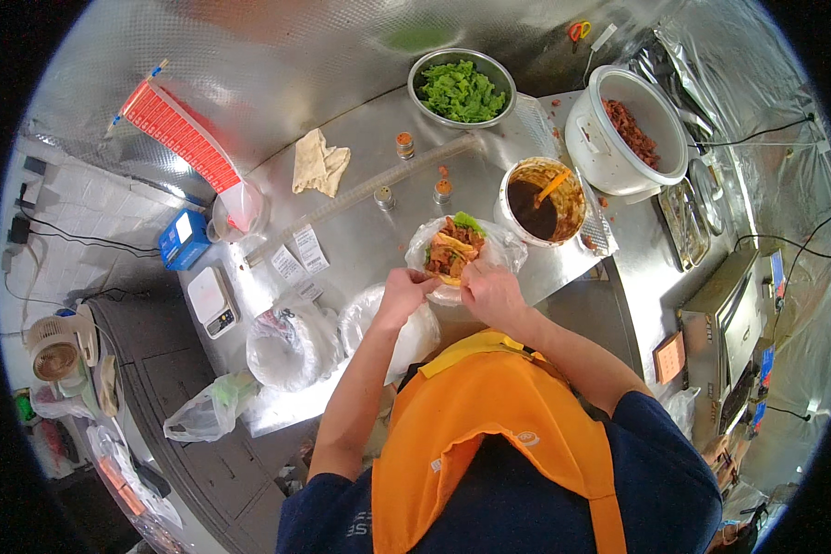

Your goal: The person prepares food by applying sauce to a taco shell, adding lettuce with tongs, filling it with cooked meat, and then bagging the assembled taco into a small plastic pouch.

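Observation:
A filled flatbread (452, 249) with browned meat and green lettuce lies in a thin clear plastic bag (500, 247) near the table's front edge. My left hand (406, 294) is closed at its near left side, fingertips pinching the bag's edge by the bread. At the near right side my right hand (489, 291) has its fingers bent and closed on the bag too. Its fingertips are partly hidden. Just beyond my right hand stands a white tub (500, 208) of dark brown sauce, with an orange-handled brush or spatula (552, 187) in it.
Farther back are a steel bowl of lettuce (415, 97), a white bucket of chopped meat (586, 138), several shaker jars (443, 191) and folded flatbreads (319, 164). Paper slips (310, 249), a scale (210, 291) and bundled plastic bags (291, 351) lie left. A laptop-like device (734, 314) stands right.

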Demonstrator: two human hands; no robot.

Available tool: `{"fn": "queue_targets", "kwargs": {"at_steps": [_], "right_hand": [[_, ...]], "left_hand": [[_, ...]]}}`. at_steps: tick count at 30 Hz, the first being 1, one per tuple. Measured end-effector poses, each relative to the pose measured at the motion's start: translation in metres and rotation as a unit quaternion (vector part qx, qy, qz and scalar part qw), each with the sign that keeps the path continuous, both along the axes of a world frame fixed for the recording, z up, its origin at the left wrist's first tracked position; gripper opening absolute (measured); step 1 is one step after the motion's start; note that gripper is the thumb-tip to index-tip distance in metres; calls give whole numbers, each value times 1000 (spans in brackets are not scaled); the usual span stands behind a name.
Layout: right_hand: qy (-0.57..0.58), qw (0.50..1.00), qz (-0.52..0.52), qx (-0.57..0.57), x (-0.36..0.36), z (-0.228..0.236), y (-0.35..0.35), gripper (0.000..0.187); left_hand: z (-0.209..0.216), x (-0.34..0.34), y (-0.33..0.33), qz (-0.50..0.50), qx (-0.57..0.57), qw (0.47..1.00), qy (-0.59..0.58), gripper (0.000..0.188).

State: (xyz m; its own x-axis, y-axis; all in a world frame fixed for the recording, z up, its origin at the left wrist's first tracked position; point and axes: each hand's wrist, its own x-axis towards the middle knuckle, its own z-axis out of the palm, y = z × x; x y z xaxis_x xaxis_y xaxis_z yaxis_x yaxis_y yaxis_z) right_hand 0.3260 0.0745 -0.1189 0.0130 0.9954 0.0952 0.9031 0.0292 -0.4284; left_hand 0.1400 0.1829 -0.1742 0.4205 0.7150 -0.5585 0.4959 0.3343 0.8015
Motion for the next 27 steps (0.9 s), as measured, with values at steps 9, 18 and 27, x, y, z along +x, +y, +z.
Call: {"fn": "queue_targets", "kwargs": {"at_steps": [9, 18, 27], "right_hand": [[-131, 990, -2, -44, 3, -4, -13, 22], [-57, 996, -41, -56, 14, 1, -16, 13], [-82, 970, -170, 154, 22, 32, 27, 51]], "left_hand": [[2, 1, 9, 38, -95, 995, -16, 14], [-9, 3, -9, 197, 46, 953, -227, 7], [-16, 8, 15, 198, 92, 968, -122, 13]]}}
